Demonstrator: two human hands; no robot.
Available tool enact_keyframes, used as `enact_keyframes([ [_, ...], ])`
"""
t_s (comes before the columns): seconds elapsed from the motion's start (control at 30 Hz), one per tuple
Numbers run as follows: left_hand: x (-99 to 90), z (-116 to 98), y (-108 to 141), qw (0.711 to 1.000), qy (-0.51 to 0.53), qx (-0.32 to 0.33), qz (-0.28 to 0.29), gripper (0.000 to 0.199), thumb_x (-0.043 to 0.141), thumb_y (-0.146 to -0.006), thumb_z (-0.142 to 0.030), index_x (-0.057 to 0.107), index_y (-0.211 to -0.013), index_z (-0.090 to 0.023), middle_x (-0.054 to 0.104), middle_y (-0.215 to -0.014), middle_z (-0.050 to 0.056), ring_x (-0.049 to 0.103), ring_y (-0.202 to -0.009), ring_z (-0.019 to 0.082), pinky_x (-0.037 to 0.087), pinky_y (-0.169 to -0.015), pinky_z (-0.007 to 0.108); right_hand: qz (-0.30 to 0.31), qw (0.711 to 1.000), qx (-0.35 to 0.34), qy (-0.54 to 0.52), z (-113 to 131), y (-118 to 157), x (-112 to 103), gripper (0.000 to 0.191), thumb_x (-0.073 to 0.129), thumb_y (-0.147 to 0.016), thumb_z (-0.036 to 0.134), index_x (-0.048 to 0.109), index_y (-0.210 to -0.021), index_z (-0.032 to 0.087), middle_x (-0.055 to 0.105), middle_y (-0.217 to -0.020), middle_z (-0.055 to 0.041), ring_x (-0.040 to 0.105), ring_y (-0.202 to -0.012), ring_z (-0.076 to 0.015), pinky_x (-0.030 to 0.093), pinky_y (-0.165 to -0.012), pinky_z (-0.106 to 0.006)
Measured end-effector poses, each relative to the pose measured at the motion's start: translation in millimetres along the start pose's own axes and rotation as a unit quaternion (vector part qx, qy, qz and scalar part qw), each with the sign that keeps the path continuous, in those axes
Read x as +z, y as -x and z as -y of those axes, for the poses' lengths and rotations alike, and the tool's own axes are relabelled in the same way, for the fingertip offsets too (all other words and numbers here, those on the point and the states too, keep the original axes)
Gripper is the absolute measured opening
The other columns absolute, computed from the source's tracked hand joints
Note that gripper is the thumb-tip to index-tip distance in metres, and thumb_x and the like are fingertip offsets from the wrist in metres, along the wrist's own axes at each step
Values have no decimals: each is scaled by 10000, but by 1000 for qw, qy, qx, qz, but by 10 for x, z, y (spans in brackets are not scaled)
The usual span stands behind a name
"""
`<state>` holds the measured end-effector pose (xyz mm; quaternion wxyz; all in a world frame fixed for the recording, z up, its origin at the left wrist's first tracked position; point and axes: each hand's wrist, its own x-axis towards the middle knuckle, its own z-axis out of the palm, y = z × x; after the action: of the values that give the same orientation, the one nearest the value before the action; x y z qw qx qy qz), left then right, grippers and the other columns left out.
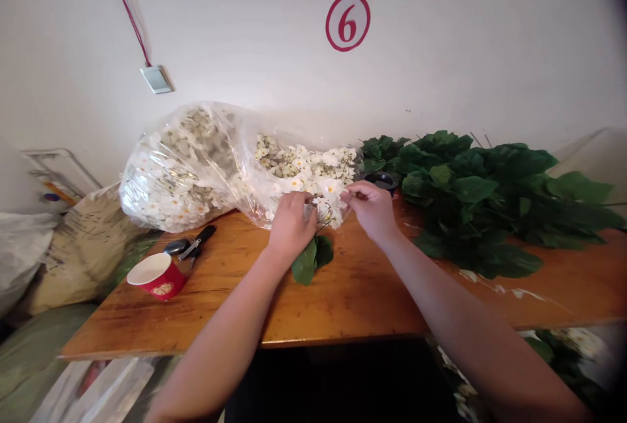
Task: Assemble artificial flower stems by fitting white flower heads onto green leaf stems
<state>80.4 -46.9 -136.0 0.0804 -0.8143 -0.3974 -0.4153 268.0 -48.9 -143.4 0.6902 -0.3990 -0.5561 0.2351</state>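
Observation:
My left hand is closed around the stem of a small sprig with green leaves, which hang below the fingers over the table. My right hand is pinched at the right edge of the white flowers; what lies between its fingertips is too small to make out. The flowers have yellow-orange centres and spill from a clear plastic bag that lies along the wall. A few white blossoms show between my two hands.
On the wooden table, a red paper cup stands at left near a black-handled tool and a dark rounded object. Green leaf stems are heaped at right, beside a black round container. Sacks stand at far left.

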Motion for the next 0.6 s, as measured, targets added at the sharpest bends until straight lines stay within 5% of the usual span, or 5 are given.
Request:
enact_keyframes([
  [0.13, 10, -119, 56, 986, -33, 44, 155, 180, 495, -877, -266, 653, -882, -180, 655, -846, 88, 607, -857, 222, 476, -785, 327, -68, 986, 114, -97, -89, -140, -127, 217, 817, -607, 330, 716, -737, 189, 645, -674, -6, 550, -575, -137, 506, -575, -310],
  [0.23, 108, -143, 96, 965, -97, -12, 243, 233, 535, -847, -350, 679, -802, -172, 664, -799, 108, 630, -800, 248, 473, -718, 335, -68, 980, 143, -121, -119, -170, -157, 222, 829, -583, 299, 715, -727, 172, 648, -670, -10, 545, -570, -124, 506, -563, -297],
  [0.6, 218, -58, 92, 933, -159, -86, 310, 326, 555, -795, -428, 735, -816, -157, 693, -805, 157, 665, -809, 297, 493, -693, 358, -59, 979, 159, -116, -100, -155, -130, 248, 842, -562, 321, 725, -720, 171, 656, -678, -20, 557, -597, -137, 506, -547, -293],
])
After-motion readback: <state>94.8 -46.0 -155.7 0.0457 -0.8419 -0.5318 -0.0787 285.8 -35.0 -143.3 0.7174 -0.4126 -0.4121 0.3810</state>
